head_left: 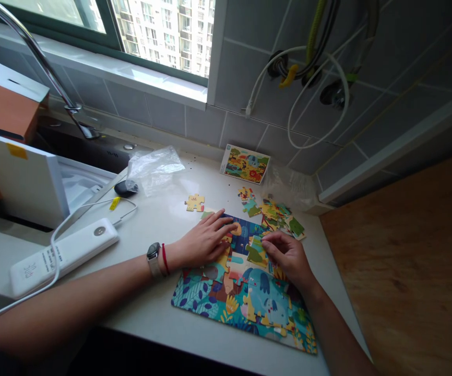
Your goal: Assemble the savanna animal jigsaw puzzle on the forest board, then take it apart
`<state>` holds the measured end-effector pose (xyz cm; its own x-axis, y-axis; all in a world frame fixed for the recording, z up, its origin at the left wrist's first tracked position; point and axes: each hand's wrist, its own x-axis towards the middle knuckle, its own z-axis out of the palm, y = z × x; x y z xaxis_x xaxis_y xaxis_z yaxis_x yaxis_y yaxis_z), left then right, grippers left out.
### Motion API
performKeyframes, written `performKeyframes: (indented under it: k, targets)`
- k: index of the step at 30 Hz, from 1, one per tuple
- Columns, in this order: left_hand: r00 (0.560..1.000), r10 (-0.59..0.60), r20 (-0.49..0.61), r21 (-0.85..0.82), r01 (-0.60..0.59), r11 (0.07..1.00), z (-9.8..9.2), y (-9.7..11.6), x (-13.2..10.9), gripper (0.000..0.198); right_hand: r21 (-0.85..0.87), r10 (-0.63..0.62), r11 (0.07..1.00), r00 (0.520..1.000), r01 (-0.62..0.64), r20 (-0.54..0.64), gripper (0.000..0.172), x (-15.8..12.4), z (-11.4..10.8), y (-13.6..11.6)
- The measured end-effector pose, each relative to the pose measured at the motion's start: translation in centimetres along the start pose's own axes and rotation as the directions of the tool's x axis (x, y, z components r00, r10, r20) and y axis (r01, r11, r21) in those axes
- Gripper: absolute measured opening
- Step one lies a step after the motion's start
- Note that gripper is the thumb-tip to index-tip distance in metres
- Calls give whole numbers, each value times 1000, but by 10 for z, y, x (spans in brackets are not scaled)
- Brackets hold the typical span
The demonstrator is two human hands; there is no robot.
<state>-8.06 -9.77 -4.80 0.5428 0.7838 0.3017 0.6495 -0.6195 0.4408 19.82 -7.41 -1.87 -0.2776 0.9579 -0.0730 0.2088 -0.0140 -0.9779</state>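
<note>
While the left hand [204, 241] lies flat and released on the puzzle [198, 295] — the right hand [289, 258] sits over a green piece [256, 253], grip unclear — loose pieces [276, 216] wait just beyond.

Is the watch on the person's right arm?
No, the watch is on the left arm, beside a red bracelet.

A hand could go between the puzzle [241, 308] and the white power bank [63, 256], but the left arm [73, 297] lies across that way; the loose puzzle pieces [283, 216] block the way past the right hand [288, 258]; nearer the wall, a plastic bag [153, 167] and a black round thing [126, 188] are in the way; a white cord [93, 206] loops beside the power bank.
</note>
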Motion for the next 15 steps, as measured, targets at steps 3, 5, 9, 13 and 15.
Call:
performKeyframes:
  k: [3, 5, 9, 13, 15]
  targets:
    - [1000, 4, -4, -21, -4, 1000, 0, 0, 1, 43, 3, 5, 1000, 1000, -5, 24, 40, 0, 2, 1]
    - [1000, 9, -8, -65, -10, 998, -3, 0, 2, 40, -19, -2, 1000, 999, 3, 52, 38, -1, 4, 1]
    - [998, 22, -64, -189, -34, 981, -14, 0, 2, 35, -127, -24, 991, 986, 46, 168, 30, -9, 10, -2]
    - [994, 104, -33, -249, -109, 962, -27, 4, 0, 31, -174, -10, 984, 976, 49, 220, 27, -15, 16, -3]
    - [990, 141, -11, -237, -140, 961, -28, 6, -2, 35, -165, 11, 986, 980, 22, 199, 29, -14, 16, -1]
